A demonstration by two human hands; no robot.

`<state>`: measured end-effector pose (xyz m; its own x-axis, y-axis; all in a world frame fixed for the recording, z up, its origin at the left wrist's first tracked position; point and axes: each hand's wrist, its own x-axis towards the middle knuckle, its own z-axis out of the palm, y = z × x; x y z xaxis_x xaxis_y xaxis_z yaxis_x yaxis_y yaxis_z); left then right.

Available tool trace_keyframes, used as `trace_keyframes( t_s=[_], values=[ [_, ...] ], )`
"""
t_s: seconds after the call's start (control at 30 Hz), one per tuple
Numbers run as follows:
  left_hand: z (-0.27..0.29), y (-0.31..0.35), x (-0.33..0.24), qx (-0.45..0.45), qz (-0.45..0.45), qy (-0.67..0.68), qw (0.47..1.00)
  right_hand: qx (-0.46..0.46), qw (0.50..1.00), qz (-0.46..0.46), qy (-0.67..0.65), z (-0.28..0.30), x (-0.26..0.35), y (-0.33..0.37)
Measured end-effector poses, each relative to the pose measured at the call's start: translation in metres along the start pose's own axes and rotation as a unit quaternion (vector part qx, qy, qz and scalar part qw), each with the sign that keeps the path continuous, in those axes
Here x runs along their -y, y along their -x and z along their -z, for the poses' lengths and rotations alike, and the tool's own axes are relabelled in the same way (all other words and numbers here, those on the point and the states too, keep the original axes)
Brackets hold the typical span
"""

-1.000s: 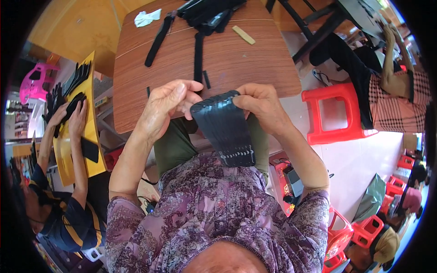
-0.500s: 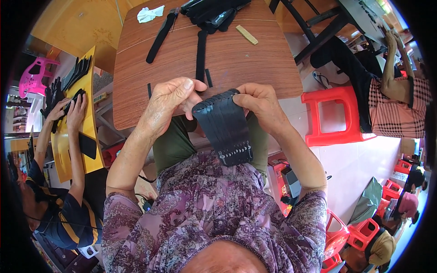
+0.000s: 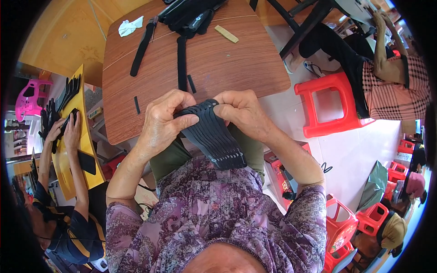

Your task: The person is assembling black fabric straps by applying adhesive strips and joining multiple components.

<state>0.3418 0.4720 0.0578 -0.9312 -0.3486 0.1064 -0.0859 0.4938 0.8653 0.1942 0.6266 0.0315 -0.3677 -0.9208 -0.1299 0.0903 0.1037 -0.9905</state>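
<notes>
A fanned stack of black straps (image 3: 211, 139), with pale marks near its lower end, hangs between my hands over my lap, just off the table's near edge. My left hand (image 3: 165, 119) pinches its upper left corner, thumb across the front. At the upper right corner, my right hand (image 3: 241, 113) grips the same stack between thumb and fingers. Beyond them on the table, one long black strap (image 3: 182, 63) points toward me and another strap (image 3: 142, 51) lies slanted to its left. Two short black strips rest nearby, one strip (image 3: 191, 84) close to my fingers.
The brown wooden table (image 3: 246, 68) also bears a heap of black straps (image 3: 189, 16), a tan block (image 3: 226, 34) and a crumpled white tissue (image 3: 130, 26). At left, a co-worker handles black pieces at a yellow table (image 3: 93, 175). A red stool (image 3: 314, 91) stands at right.
My left hand has closed its thumb onto the stack's upper left corner; before, its fingers were more spread. The stack now shows its strap edges fanned. The view has shifted slightly.
</notes>
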Motion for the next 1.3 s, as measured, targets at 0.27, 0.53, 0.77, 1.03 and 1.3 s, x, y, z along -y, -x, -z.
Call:
trace_keyframes(
  t_s=[0.27, 0.53, 0.77, 1.03, 1.3],
  values=[
    [-0.001, -0.003, -0.004, 0.042, 0.081, 0.169, 0.981, -0.004, 1.0, -0.004, -0.007, 0.002, 0.0, 0.0],
    [0.005, -0.014, -0.008, 0.083, 0.186, 0.262, 0.944, -0.06, 0.996, 0.061, 0.034, -0.006, -0.008, 0.001],
    [0.0, -0.026, -0.007, 0.06, 0.25, 0.277, 0.926, -0.14, 0.979, 0.122, 0.087, -0.026, -0.003, 0.007],
    [-0.001, -0.021, 0.002, -0.007, 0.262, 0.326, 0.908, -0.239, 0.835, 0.342, 0.359, -0.042, -0.017, 0.018],
    [-0.008, -0.012, -0.004, -0.055, 0.261, 0.351, 0.898, -0.299, 0.817, 0.339, 0.358, -0.057, -0.021, 0.019]
  ],
)
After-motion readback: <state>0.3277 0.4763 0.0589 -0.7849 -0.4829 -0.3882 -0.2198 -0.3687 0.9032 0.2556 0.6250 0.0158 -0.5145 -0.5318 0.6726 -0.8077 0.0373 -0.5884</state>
